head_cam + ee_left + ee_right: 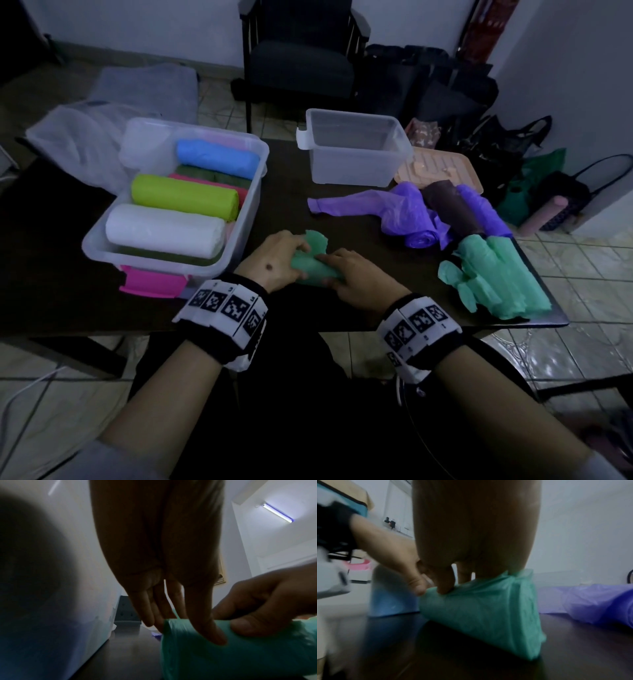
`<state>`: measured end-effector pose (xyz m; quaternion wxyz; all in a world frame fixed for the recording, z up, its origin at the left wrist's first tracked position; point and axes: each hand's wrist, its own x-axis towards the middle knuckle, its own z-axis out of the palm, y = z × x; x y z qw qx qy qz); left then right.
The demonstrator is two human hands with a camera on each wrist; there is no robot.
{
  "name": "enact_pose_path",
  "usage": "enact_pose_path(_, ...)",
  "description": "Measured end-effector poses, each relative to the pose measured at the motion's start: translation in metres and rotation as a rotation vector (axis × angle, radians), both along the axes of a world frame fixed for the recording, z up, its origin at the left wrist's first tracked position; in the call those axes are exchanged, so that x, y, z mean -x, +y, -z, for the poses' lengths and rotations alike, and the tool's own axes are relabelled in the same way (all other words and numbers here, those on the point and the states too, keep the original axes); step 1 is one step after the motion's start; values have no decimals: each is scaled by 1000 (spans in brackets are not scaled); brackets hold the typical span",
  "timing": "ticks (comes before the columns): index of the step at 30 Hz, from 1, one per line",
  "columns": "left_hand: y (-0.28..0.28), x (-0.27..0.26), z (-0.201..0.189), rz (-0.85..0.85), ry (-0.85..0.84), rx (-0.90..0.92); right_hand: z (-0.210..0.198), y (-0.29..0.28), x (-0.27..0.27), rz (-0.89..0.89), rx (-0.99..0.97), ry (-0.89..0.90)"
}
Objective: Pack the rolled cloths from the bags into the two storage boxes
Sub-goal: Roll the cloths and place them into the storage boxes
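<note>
Near the table's front edge lies a green plastic bag wrapped round a roll (pixel 310 268) (pixel 240 655) (pixel 488 608). My left hand (pixel 284 255) (pixel 171 615) pinches its left end, thumb in front and fingers behind. On the right end, my right hand (pixel 346 270) (pixel 462 580) curls its fingers over the top with the thumb on the near side. The left storage box (pixel 154 262) holds blue (pixel 217 161), lime (pixel 185 195) and white (pixel 164 229) rolls over darker ones. The right storage box (pixel 356 164) looks empty.
Purple bags around a dark roll (pixel 452 205) and a heap of green bags (pixel 496 284) lie on the table's right side. A peach lid (pixel 442 168) sits behind them, a pink lid (pixel 150 282) under the left box. Chair and bags stand beyond the table.
</note>
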<state>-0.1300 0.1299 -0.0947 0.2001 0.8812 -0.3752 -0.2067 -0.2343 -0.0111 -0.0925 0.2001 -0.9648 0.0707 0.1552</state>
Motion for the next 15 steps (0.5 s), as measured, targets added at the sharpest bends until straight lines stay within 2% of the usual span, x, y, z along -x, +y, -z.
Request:
enact_pose_path(6, -1, -5, 7, -78, 113, 11, -18, -9, -16, 76, -164, 215)
enact_pose_path(12, -7, -6, 12, -140, 158, 25, -6, -21, -39, 249, -219, 112)
enact_pose_path(15, -7, -5, 12, -145, 157, 41, -3, -22, -50, 247, -224, 158)
